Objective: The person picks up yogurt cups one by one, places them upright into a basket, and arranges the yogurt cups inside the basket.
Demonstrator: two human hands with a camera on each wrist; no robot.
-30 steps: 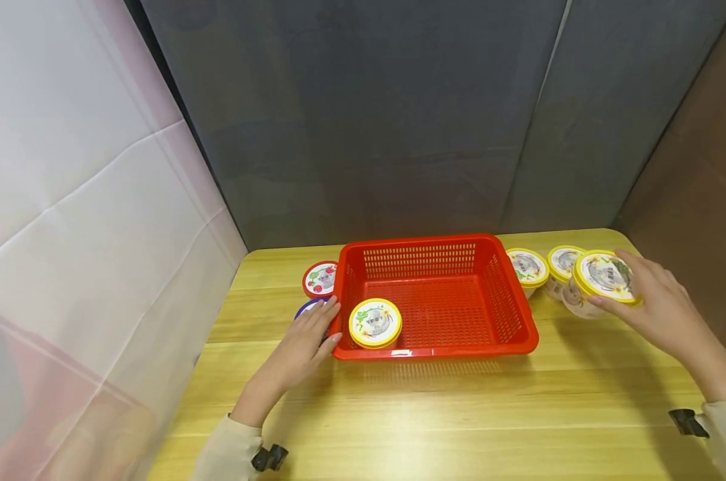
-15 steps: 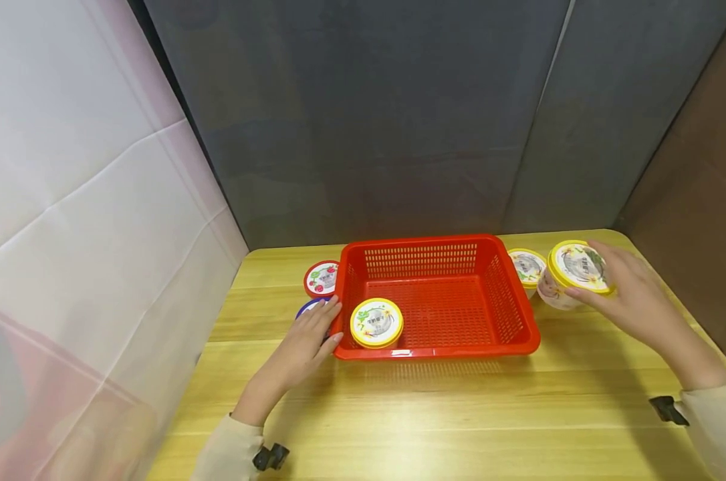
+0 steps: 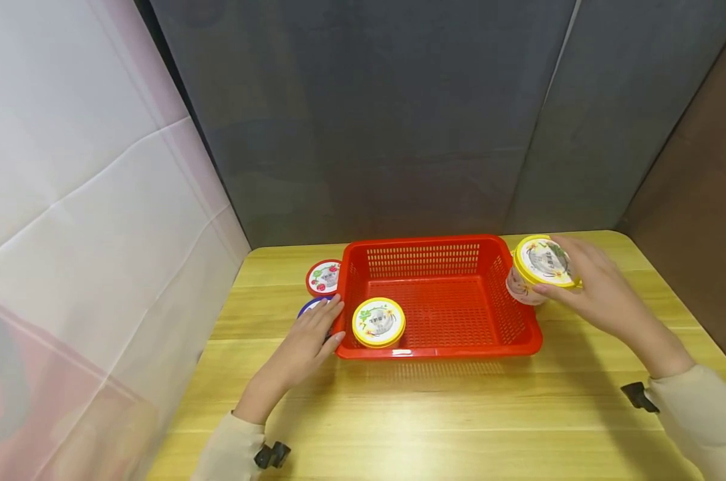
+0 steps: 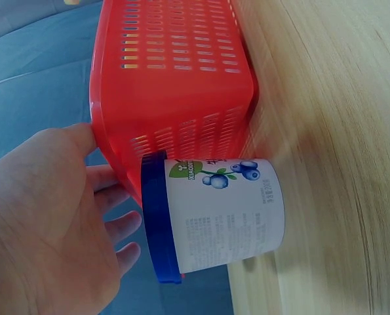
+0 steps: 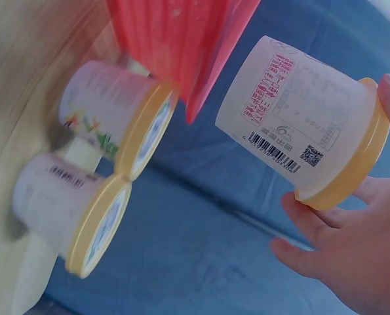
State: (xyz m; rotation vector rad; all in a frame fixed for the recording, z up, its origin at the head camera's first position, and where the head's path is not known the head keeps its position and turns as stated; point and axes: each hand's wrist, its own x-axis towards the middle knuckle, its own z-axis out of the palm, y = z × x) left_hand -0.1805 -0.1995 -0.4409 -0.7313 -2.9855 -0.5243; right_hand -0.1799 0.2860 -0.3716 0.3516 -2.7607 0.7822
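Observation:
My right hand (image 3: 597, 284) grips a yellow-lidded paper tub (image 5: 293, 118) by its lid, thumb on one side and fingers on the other. In the head view this tub overlaps the right rim of the red plastic basket (image 3: 447, 352); the right wrist view shows it raised. Another yellow-lidded tub (image 3: 378, 323) stands in the basket's front left corner. My left hand (image 3: 305, 341) rests at the basket's left rim, fingers fairly straight. Just beside those fingers is a blue-lidded tub (image 4: 221, 213) with blueberries on its label, outside the basket.
A red-lidded tub (image 3: 323, 277) stands left of the basket, behind the blue-lidded one. Two more yellow-lidded tubs, one nearer the basket (image 5: 116, 115) and one farther off (image 5: 67, 207), are on the wooden table (image 3: 435, 421) to the right. A grey panel (image 3: 369, 120) rises behind.
My right hand has carried the yellow-lidded tub leftward, from the table's right side to the basket's right rim. The left hand stays at the basket's left rim.

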